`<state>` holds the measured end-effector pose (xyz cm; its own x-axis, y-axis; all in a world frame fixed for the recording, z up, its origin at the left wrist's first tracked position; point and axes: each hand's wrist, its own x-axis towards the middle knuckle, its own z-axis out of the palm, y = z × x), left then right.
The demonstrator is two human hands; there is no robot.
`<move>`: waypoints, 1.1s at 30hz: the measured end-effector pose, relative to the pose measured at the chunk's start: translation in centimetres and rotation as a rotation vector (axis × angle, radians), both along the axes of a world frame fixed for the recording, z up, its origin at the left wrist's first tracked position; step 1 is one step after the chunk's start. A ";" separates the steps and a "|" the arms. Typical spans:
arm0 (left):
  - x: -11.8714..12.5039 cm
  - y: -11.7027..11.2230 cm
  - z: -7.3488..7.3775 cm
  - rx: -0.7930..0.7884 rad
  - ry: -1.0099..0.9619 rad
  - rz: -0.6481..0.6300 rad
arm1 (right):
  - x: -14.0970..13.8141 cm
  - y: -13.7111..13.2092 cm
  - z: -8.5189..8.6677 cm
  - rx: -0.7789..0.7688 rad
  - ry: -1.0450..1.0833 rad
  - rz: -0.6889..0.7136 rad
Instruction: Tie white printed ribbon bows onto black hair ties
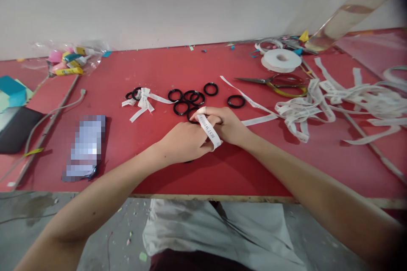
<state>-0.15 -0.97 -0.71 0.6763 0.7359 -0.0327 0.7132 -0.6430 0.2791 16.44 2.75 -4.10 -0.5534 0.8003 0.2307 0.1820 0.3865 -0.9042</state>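
Observation:
My left hand [187, 142] and my right hand [229, 126] meet over the red table, fingers closed together. A white printed ribbon [209, 130] passes between them, its lettering facing up, and both hands grip it. Just beyond my fingers lies a black hair tie [191, 115], partly hidden; whether a hand touches it I cannot tell. Several more black hair ties [181, 108] lie loose past my hands, with one more [236, 101] to the right. Farther left, a tied ribbon bow [143, 100] sits against a black hair tie [136, 93].
Scissors [270, 81] with yellow-lined handles lie at the right, before a white ribbon roll [281, 60]. Tangled printed ribbon [305, 112] spreads beside them. On the left are a phone [85, 146], a cable [57, 106], a dark case [17, 129] and a plastic bag of glue sticks [71, 61].

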 end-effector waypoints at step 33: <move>0.0 0.1 0.0 0.049 0.054 -0.016 | 0.1 0.0 0.1 0.001 -0.013 -0.003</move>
